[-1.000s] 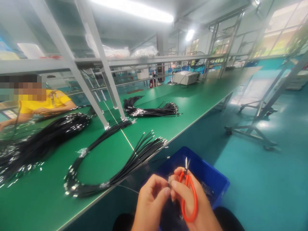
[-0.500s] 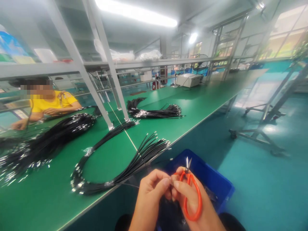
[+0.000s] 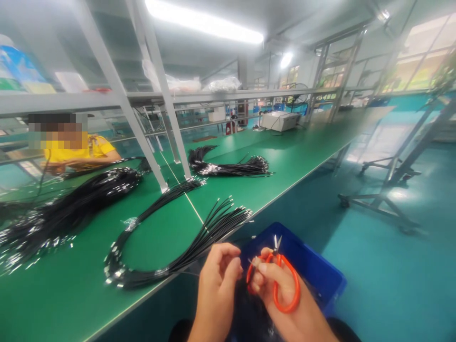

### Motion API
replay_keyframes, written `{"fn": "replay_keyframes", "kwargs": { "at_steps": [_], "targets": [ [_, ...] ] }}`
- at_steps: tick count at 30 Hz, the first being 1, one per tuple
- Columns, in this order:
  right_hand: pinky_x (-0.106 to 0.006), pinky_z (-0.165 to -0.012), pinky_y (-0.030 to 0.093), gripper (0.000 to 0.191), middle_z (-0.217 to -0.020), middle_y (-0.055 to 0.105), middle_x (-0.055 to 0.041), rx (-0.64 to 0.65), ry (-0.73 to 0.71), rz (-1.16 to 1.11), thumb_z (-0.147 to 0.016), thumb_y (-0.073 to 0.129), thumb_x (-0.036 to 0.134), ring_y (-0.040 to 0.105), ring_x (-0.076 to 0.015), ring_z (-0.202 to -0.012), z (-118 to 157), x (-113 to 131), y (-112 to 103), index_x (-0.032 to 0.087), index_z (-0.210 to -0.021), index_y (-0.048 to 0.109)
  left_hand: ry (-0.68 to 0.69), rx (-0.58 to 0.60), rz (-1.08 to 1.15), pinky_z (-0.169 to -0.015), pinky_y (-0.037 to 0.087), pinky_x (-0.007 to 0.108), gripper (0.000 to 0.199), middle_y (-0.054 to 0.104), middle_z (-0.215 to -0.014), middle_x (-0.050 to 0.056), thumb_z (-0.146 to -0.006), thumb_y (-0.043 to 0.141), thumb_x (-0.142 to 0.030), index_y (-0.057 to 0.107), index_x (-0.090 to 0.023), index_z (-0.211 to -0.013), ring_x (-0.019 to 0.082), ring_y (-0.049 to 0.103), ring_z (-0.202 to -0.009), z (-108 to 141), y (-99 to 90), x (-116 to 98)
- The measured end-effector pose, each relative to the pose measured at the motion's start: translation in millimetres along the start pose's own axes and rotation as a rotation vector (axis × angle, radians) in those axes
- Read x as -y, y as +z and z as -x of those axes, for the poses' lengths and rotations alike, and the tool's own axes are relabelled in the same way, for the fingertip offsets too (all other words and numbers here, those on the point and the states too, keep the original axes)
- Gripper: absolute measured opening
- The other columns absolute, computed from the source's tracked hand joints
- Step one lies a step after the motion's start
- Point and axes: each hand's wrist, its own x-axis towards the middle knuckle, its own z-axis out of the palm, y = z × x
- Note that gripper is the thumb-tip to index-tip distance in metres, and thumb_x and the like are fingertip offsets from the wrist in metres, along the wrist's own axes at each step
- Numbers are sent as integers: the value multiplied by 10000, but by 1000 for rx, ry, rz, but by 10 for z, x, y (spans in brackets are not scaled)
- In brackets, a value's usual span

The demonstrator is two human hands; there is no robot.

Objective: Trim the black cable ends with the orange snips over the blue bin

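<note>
- Scissors (image 3: 297,287) held in right hand (image 3: 283,285), blades pointed up and slightly apart; right grip clamped on the handles, small thin piece (image 3: 252,262) pinched at the fingertips, too small to identify.
- Left hand (image 3: 215,285) held just beside, not touching; left grip parted, nothing seen in it.
- Right hand held over blue bin (image 3: 302,259); black cable bundle (image 3: 135,280) laid in a curve on green surface (image 3: 153,237).
- Step in hand, as judged: small piece handled, scissors parked.
- Next move calls for blades to be held clear of left fingers.
</note>
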Motion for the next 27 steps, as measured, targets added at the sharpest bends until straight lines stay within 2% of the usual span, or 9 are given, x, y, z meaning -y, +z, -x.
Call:
{"fn": "replay_keyframes", "kwargs": {
  "at_steps": [2,4,8,11,16,19,22,24,27],
  "targets": [
    [-229,-530,474,235,-597,640,14,-9,6,-23,-554,790,153,547,-115,-524,-14,0,12,185,-753,669,250,-46,-343,-647,508,256,173,640,-870,32,-801,542,-151,651,-238,-903,159,617,-706,4,-40,-12],
    [-227,-537,477,239,-614,650,10,-7,6,-49,-548,806,150,554,-116,-537,-23,-5,23,183,-742,671,414,-28,-559,-679,516,258,215,647,-971,51,-807,538,-138,685,-260,-904,172,643,-748,4,-60,-15],
    [-237,-549,479,212,-616,652,4,13,-3,-50,-562,800,140,565,-131,-563,-16,-23,46,184,-723,670,483,-15,-654,-642,516,241,202,668,-960,66,-826,542,-159,719,-256,-816,173,662,-721,-16,-91,23],
    [-239,-559,473,193,-585,633,12,28,-33,-44,-584,778,158,544,-126,-545,0,-37,61,186,-735,661,391,-13,-579,-667,513,251,199,676,-934,67,-841,515,-165,697,-236,-805,193,660,-790,-24,-131,29],
    [-226,-544,436,196,-559,593,25,-19,-61,-10,-615,729,162,512,-121,-555,8,-66,77,181,-778,621,39,254,-154,-612,494,239,103,705,-750,22,-784,604,-196,659,-199,-872,171,635,-652,24,-122,-21],
    [-230,-536,412,213,-565,575,38,6,-59,33,-637,716,172,485,-117,-549,-5,-74,73,186,-812,595,-60,246,8,-621,485,232,50,696,-691,14,-771,637,-208,641,-174,-735,160,622,-635,44,-98,-7],
    [-223,-568,406,168,-560,545,63,-11,-196,177,-716,708,221,455,-99,-533,-27,-63,82,196,-824,581,-128,189,95,-597,468,213,100,674,-642,2,-736,679,-225,645,-162,-666,141,589,-612,27,-109,34],
    [-212,-598,414,172,-653,587,51,-11,-279,242,-733,711,236,480,-96,-582,-41,-55,102,196,-844,585,-169,177,154,-575,452,200,121,669,-637,-3,-702,714,-238,646,-157,-643,127,567,-595,9,-124,58],
    [-217,-615,433,230,-769,617,23,37,-288,280,-709,718,218,529,-115,-665,-60,-64,129,201,-888,576,-207,197,200,-531,417,184,159,638,-589,-17,-663,752,-248,636,-151,-614,105,521,-547,-7,-126,70]
  ]
}}
